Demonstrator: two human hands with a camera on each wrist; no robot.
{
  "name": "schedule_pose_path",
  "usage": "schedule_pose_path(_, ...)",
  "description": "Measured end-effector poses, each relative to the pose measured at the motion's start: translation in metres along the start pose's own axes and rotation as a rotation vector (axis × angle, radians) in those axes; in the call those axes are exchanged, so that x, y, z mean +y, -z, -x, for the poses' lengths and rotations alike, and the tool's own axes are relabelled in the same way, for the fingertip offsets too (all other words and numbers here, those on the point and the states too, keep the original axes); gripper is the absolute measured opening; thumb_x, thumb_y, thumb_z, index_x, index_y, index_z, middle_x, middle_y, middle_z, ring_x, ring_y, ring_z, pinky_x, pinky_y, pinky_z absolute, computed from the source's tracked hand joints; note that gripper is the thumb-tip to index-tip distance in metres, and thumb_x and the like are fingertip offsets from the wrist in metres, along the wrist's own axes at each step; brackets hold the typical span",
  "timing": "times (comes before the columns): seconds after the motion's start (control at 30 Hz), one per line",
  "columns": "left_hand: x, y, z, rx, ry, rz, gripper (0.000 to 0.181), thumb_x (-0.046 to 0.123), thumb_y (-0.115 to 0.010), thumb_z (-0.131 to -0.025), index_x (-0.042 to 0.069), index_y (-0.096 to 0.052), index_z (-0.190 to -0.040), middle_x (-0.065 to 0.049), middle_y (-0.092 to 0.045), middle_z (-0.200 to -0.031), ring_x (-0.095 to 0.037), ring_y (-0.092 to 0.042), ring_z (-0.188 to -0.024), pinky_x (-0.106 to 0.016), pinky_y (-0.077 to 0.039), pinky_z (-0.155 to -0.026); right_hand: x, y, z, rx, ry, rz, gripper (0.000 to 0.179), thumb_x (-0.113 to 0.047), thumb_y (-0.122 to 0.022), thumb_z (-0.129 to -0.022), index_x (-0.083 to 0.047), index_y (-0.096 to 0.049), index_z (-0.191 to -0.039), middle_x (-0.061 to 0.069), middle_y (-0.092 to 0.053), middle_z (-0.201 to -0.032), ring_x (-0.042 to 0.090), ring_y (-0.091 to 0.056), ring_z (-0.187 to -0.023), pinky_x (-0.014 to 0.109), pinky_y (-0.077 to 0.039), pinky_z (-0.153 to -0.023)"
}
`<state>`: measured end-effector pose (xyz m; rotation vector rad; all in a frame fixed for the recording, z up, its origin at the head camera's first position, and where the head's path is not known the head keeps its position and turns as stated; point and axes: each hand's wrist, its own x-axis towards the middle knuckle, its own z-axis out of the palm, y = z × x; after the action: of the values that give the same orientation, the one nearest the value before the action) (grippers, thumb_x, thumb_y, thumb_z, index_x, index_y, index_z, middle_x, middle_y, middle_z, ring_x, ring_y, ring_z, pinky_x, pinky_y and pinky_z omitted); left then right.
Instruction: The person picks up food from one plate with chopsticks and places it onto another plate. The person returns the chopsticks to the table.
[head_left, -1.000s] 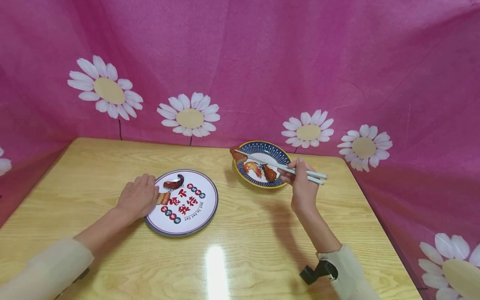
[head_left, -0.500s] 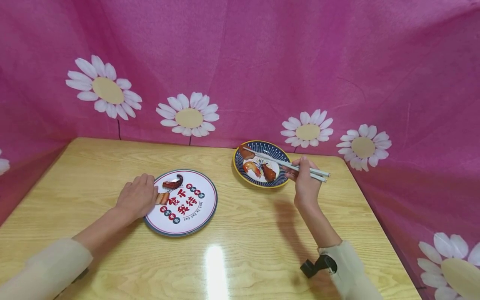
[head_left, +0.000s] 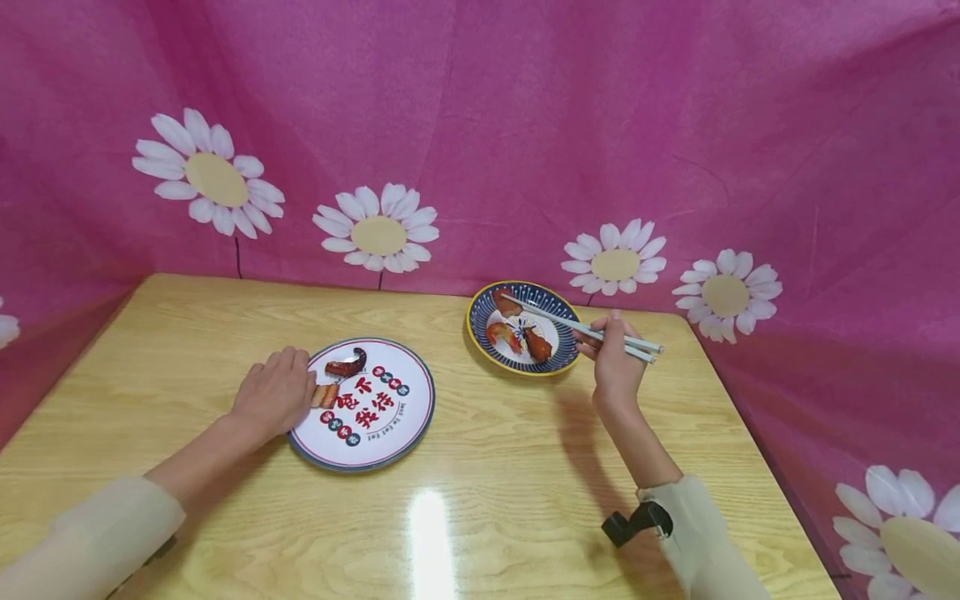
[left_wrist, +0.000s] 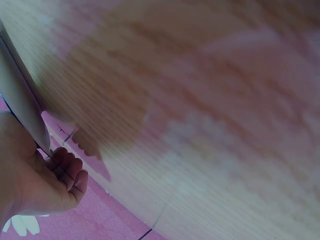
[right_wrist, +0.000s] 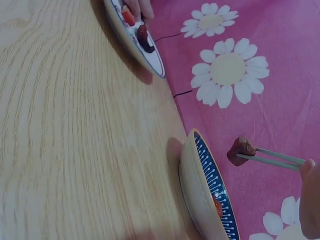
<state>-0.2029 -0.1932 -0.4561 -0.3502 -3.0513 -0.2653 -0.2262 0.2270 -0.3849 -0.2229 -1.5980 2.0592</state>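
Observation:
My right hand [head_left: 618,371] grips a pair of pale chopsticks [head_left: 558,319]. Between their tips is a reddish-brown piece of meat [head_left: 506,302], raised above the bowl [right_wrist: 192,187] in the right wrist view. That bowl, blue-patterned inside with a yellow rim, also holds a shrimp [head_left: 503,336] and a glazed brown piece of meat [head_left: 537,344]. My left hand [head_left: 272,392] holds the left rim of a white plate [head_left: 411,392] with red lettering, fingers curled under its edge in the left wrist view. On the plate lie a dark curled tentacle [head_left: 347,364] and a striped pork slice [head_left: 324,396].
Both dishes are on a light wooden table [head_left: 495,500]. A pink cloth [head_left: 495,125] printed with white daisies hangs behind the table and along its sides. The bowl stands near the back edge, to the right of the plate.
The chopsticks have carried the piece of meat rightward, from the bowl's left rim to over its inside. My right hand shifted slightly right; my left hand and the plate stayed put.

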Motion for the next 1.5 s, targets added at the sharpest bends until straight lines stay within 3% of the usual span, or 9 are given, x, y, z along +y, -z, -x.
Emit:
schedule_pose_path(0.43, 0.0, 0.0, -0.001, -0.021, 0.014, 0.006, 0.03, 0.017, -0.046, -0.103, -0.011, -0.048, -0.112, -0.018, -0.048, -0.093, -0.034, -0.049, -0.089, -0.049, -0.044, -0.076, 0.01, 0.006, -0.008, 0.008, 0.015, 0.06, 0.035, -0.016, -0.047, -0.105, -0.002, -0.061, -0.077, 0.005, -0.069, -0.068, 0.013, -0.071, -0.066, 0.026, -0.056, -0.061)
schedule_pose_path(0.67, 0.0, -0.001, 0.0, -0.043, 0.031, 0.014, 0.031, 0.018, -0.047, -0.103, -0.011, -0.048, -0.113, -0.017, -0.048, -0.093, -0.033, -0.047, -0.087, -0.048, -0.044, -0.075, 0.013, 0.005, -0.01, 0.008, -0.002, 0.08, 0.034, -0.013, -0.045, -0.105, 0.012, -0.059, -0.086, 0.004, -0.069, -0.068, 0.012, -0.071, -0.064, 0.022, -0.054, -0.057)
schedule_pose_path(1.03, -0.001, -0.002, -0.001, -0.025, 0.016, 0.011, 0.03, 0.017, -0.047, -0.103, -0.011, -0.048, -0.112, -0.017, -0.047, -0.093, -0.033, -0.048, -0.087, -0.047, -0.044, -0.074, 0.023, 0.006, -0.011, 0.028, -0.002, 0.153, 0.04, -0.021, -0.047, -0.106, 0.014, -0.059, -0.091, -0.002, -0.068, -0.064, 0.018, -0.072, -0.068, 0.021, -0.054, -0.056)
schedule_pose_path(1.27, 0.0, -0.001, 0.001, -0.017, 0.008, 0.012, 0.028, 0.017, -0.046, -0.103, -0.01, -0.048, -0.109, -0.017, -0.047, -0.09, -0.033, -0.048, -0.086, -0.048, -0.044, -0.073, 0.027, 0.005, -0.014, 0.033, 0.012, 0.186, 0.033, -0.015, -0.047, -0.104, 0.006, -0.062, -0.083, -0.001, -0.068, -0.066, 0.019, -0.073, -0.069, 0.022, -0.054, -0.056)
schedule_pose_path(1.5, 0.0, 0.0, 0.001, -0.004, -0.001, 0.006, 0.028, 0.017, -0.046, -0.103, -0.01, -0.049, -0.109, -0.017, -0.047, -0.09, -0.033, -0.049, -0.086, -0.048, -0.044, -0.073, 0.031, 0.003, -0.014, 0.024, 0.022, 0.222, 0.04, -0.018, -0.047, -0.105, 0.018, -0.058, -0.092, -0.003, -0.066, -0.065, 0.015, -0.072, -0.066, 0.02, -0.053, -0.055)
